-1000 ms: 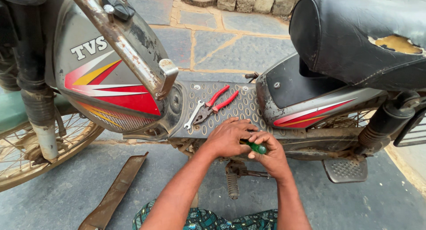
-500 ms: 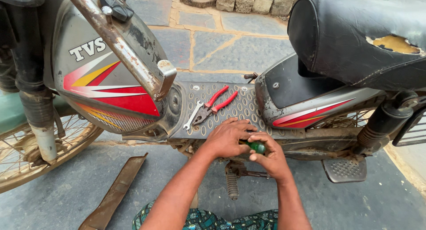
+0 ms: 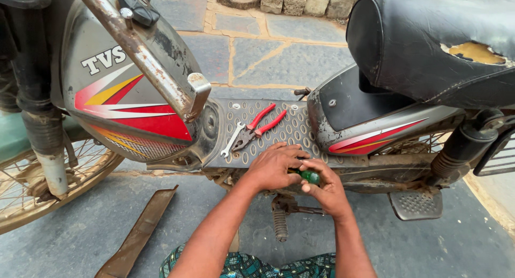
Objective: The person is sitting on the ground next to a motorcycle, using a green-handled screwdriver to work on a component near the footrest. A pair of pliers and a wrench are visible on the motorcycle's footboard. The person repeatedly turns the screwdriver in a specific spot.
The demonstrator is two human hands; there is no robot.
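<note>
Screwdriver (image 3: 310, 176), green-handled: held at the lower edge of the moped footboard (image 3: 279, 129), shaft hidden behind the fingers. Right hand (image 3: 324, 187) is closed around the handle; left hand (image 3: 274, 168) curls over beside it, touching, what it grips hidden. Judged light, rigid, hard plastic handle, likely slick if greasy; best taken round the handle's thick middle. Behind, on the footboard: red-handled pliers (image 3: 261, 125) and a small spanner (image 3: 232, 140), touching. Beyond: grey body panel (image 3: 351, 122), black torn seat (image 3: 429, 47), stone paving (image 3: 268, 47).
</note>
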